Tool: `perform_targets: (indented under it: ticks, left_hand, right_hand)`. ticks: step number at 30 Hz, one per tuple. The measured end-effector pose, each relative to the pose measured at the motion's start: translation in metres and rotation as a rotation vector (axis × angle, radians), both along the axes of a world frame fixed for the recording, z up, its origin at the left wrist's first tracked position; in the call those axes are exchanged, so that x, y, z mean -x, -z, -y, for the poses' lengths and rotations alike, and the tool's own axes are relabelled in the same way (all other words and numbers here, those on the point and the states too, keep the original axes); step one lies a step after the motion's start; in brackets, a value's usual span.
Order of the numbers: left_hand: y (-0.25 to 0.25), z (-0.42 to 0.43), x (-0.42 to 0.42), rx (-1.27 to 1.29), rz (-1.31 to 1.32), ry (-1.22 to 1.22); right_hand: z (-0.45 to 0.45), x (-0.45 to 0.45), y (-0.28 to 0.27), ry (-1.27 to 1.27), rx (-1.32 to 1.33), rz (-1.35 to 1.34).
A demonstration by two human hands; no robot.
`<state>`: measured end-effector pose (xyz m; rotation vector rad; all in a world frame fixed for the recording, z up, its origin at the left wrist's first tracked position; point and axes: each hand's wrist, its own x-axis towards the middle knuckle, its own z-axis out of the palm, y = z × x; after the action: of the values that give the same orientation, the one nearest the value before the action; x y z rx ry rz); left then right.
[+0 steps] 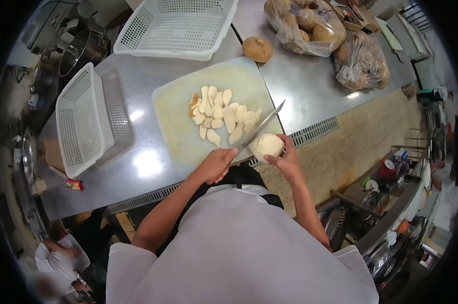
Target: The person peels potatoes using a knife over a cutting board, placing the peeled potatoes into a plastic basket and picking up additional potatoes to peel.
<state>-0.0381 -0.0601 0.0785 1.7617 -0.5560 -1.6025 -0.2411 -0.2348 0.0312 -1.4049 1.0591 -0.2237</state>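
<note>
My left hand (216,164) is closed round the handle of a large kitchen knife (262,123), whose blade points up and to the right. In my right hand (288,158) is a peeled white root vegetable (266,147), round and jicama-like. The blade lies close along its left side; whether it touches cannot be told. Both hands are at the near edge of a pale cutting board (175,116). White slices (229,117) are scattered over the board, with a few brown-skinned peelings (194,101) at their left end.
A brown unpeeled root (257,49) sits beyond the board. Plastic bags of similar roots (318,30) rest at the back right. White perforated baskets (84,121) stand left and behind on the steel table (137,106). A co-worker in white (61,253) is at lower left.
</note>
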Motion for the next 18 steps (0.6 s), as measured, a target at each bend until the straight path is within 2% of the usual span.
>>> perform_targets:
  ticks: [1, 2, 5, 7, 9, 12, 13, 14, 16, 18]
  left_hand:
    - [0.006, 0.004, 0.001, -0.017, -0.117, -0.108]
    - [0.011, 0.001, 0.000, -0.011, -0.119, -0.117]
    - [-0.020, -0.016, -0.005, -0.040, -0.064, -0.098]
    - [-0.036, -0.029, -0.004, -0.019, 0.021, 0.005]
    - [-0.021, -0.030, 0.011, 0.019, 0.024, -0.006]
    - [0.023, -0.017, 0.017, 0.068, 0.038, -0.007]
    - [0.028, -0.008, 0.013, 0.021, -0.045, -0.078]
    - [0.033, -0.004, 0.012, -0.024, -0.135, -0.149]
    - [0.025, -0.004, 0.007, -0.022, -0.143, -0.163]
    - [0.022, -0.013, -0.003, -0.029, -0.143, -0.175]
  right_hand:
    - [0.001, 0.003, -0.001, -0.009, 0.010, -0.002]
    - [0.001, 0.005, -0.002, -0.058, 0.061, -0.019]
    - [-0.001, 0.007, 0.008, -0.117, 0.143, -0.028]
    - [-0.004, 0.007, 0.007, -0.113, 0.183, -0.021]
    - [-0.008, 0.003, 0.004, -0.101, 0.129, 0.000]
    - [-0.012, 0.003, 0.014, -0.109, 0.185, 0.029]
    - [-0.010, 0.002, 0.016, -0.105, 0.189, 0.032]
    - [-0.009, 0.005, 0.017, -0.086, 0.129, 0.061]
    - [-0.002, 0.010, 0.027, -0.088, 0.076, 0.091]
    - [0.001, 0.008, 0.038, 0.072, -0.066, 0.306]
